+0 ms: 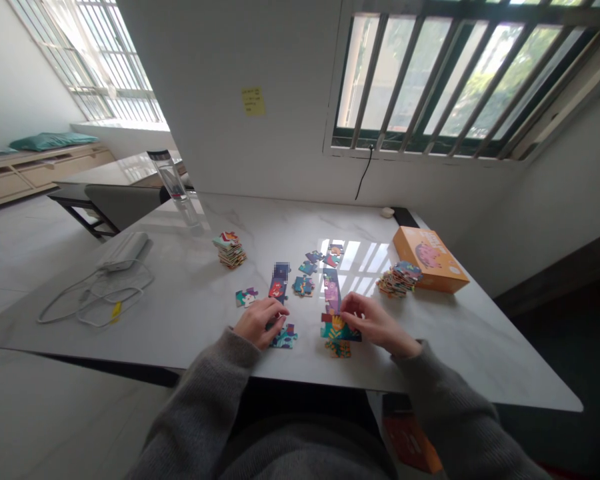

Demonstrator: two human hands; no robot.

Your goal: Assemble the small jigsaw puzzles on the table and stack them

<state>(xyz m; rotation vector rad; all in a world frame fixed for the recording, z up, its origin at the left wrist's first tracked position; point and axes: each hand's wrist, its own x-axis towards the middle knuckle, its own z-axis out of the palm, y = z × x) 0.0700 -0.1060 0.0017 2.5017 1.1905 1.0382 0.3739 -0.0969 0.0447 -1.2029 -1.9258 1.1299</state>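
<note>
My left hand [263, 323] rests over the left strip of jigsaw pieces, fingers loosely bent and thumb apart. Above its fingers lies a red and dark blue piece [277, 289]; a teal piece [286, 337] shows below. My right hand [377, 325] has thumb and forefinger on the right edge of a green jigsaw piece with a yellow plant [336, 327]. That piece lies between a purple piece [332, 291] and an orange-patterned piece [339, 349]. Loose pieces, including a blue one [303, 286] and a white-figured one [247, 297], lie nearby.
Stacks of pieces stand at left [230, 251] and right [399, 280], the right one beside an orange box [430, 260]. A white device [125, 251] with cables lies on the left of the marble-patterned table [190, 307]. A clear bottle [173, 177] stands at the back left.
</note>
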